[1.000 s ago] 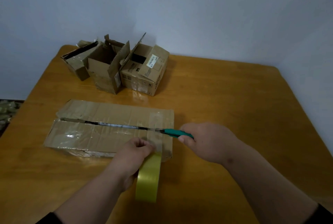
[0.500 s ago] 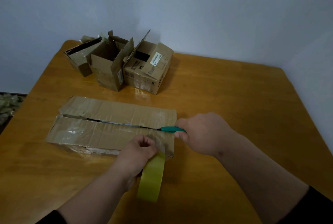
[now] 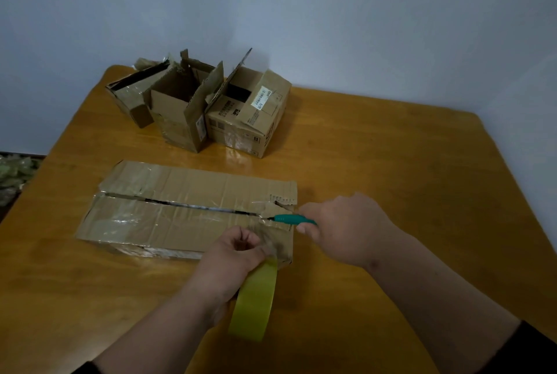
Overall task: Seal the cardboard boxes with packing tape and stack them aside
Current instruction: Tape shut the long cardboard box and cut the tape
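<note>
On one table (image 3: 391, 162), four boxes (image 3: 193, 211); left grip (image 3: 232, 256) holds tape roll (image 3: 254, 301), right (image 3: 340, 226) one green-handled tool (image 3: 291, 218).

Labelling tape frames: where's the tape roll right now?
Head view, bottom centre: the yellow tape roll hangs in the left hand, at the near right corner of the flat box.

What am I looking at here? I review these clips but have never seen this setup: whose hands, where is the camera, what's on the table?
No machine: a person wears a camera on the head, looking down at their own bare hands. The left hand holds a roll of yellowish tape, its strip stretched onto a long flat cardboard box on the wooden table. The right hand holds a green-handled tool at the box's seam. Three open boxes stand at the back.
</note>
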The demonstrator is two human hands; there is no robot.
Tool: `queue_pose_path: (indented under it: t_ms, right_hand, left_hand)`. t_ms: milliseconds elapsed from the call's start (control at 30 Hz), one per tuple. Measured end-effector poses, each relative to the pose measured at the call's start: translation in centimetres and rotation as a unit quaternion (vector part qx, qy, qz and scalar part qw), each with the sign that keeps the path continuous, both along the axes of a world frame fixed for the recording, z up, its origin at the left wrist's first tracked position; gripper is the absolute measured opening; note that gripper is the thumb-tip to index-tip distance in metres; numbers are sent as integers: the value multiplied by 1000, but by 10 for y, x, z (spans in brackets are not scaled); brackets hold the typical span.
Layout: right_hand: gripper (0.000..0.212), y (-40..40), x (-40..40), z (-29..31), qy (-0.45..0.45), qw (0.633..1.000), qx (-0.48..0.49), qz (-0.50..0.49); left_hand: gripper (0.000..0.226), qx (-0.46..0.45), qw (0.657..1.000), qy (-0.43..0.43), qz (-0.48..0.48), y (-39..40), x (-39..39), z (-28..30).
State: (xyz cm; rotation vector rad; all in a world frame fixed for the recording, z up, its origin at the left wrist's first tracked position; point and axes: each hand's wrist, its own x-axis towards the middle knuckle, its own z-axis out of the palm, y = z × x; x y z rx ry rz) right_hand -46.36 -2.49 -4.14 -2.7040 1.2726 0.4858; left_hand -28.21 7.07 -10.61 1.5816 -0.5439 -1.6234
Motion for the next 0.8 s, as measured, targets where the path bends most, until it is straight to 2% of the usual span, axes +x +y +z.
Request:
queue_pose_path:
  t_ms: [133,233,333,433,667,800]
  right_hand:
    - [33,-2,-9,3,-26,999,17,-11]
    - [33,-3,-16,1,-105,987,84,-85]
    - [28,-6,-22,-10,-221,945,124,-207]
    - [39,-3,-15,-28,-265,897,144,-322]
    - [44,9,21,-72,-292,913,80,-275]
    - [47,5,24,-80,-272,937,17,-219]
  left_hand:
    - [16,0,1000,-4,-4,-2,0,-1]
    - [18,-1,1000,-6,-6,-3,1,-2]
    - [22,-2,1000,-2,-9,-3,1,-2]
    - [22,-5,1000,3,-11,-3,1,-1]
    - [14,-7,1000,11,-14,-3,3,0]
    - [15,-10,1000,12,-21,-4,4,-1]
